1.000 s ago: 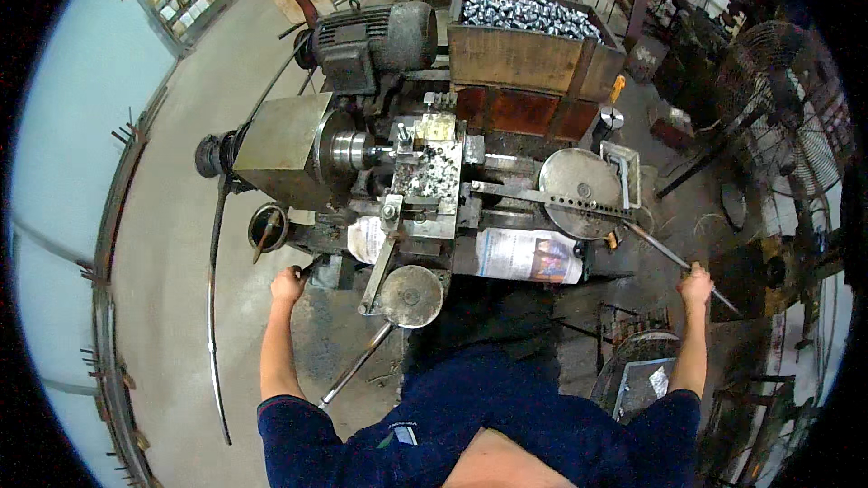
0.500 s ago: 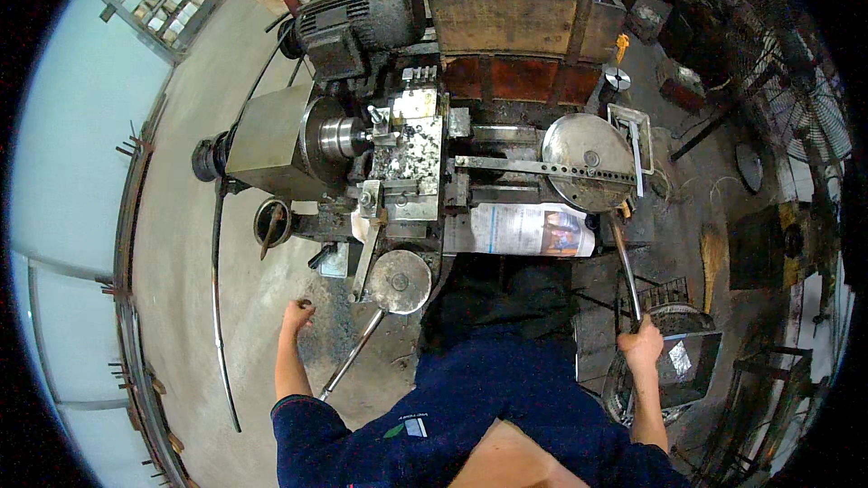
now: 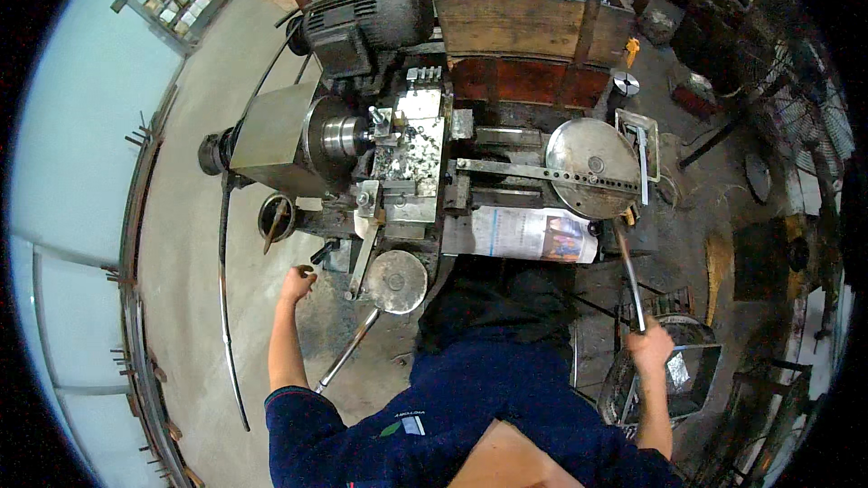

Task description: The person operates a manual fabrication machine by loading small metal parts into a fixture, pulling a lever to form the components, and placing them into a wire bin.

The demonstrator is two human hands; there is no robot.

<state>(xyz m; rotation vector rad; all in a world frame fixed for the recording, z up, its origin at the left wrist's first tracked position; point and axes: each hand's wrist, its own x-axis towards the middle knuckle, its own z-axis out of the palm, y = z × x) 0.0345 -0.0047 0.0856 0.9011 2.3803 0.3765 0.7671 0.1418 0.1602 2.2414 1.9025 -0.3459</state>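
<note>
My right hand (image 3: pixel 650 347) is wrapped round the lower end of a long metal lever (image 3: pixel 630 276), which runs up to a round steel disc (image 3: pixel 579 149) on the lathe's right side. My left hand (image 3: pixel 298 283) is in the air left of the lathe, just below a small black handle (image 3: pixel 322 254). Its fingers are curled together; whatever they may hold is too small to make out. A second lever (image 3: pixel 351 350) slants down from a smaller disc (image 3: pixel 396 282). The spindle (image 3: pixel 344 137) faces the tool slide (image 3: pixel 416 158), which is strewn with metal chips.
Behind the lathe, a wooden crate (image 3: pixel 515 25) is heaped with shiny metal parts, beside an electric motor (image 3: pixel 366 27). A pot with a brush (image 3: pixel 276 217) hangs at left. Newspaper (image 3: pixel 520 235) covers the near ledge. A metal bin (image 3: pixel 701 380) stands at lower right.
My left hand has risen toward the small black handle. My right hand stays on the lever, slightly lower and further right in the picture. The whole view has shifted a little.
</note>
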